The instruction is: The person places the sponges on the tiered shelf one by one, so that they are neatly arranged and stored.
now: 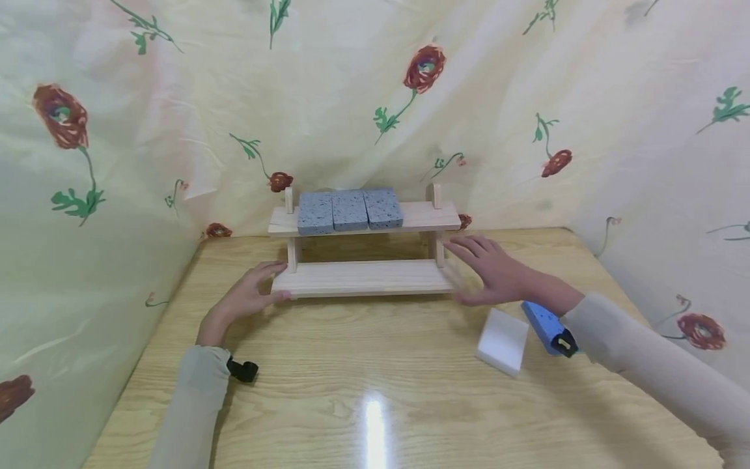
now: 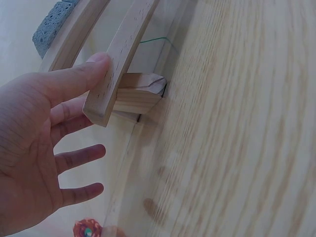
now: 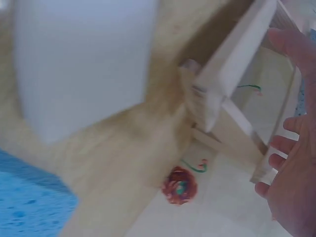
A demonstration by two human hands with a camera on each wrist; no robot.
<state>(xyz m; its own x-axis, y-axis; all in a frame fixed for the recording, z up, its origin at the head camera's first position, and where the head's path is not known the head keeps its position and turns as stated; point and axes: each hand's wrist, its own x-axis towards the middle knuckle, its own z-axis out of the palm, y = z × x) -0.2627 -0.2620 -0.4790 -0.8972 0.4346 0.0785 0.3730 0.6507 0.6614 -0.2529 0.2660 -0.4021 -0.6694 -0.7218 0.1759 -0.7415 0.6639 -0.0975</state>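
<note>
A two-tier wooden shelf stands at the back of the table. On its upper board lie three grey speckled sponge-like blocks side by side. My left hand pinches the left end of the lower board; in the left wrist view the thumb lies on the board's edge with two fingers behind it, the other two stretched out. At the shelf's right end my right hand is spread, blurred, holding nothing. The right wrist view shows its fingers loosely extended beside the shelf.
A white block lies on the table to the right, in front of the right hand. Beside it, partly under the right forearm, is a blue sponge-like block. Flower-patterned cloth hangs behind and at both sides of the table.
</note>
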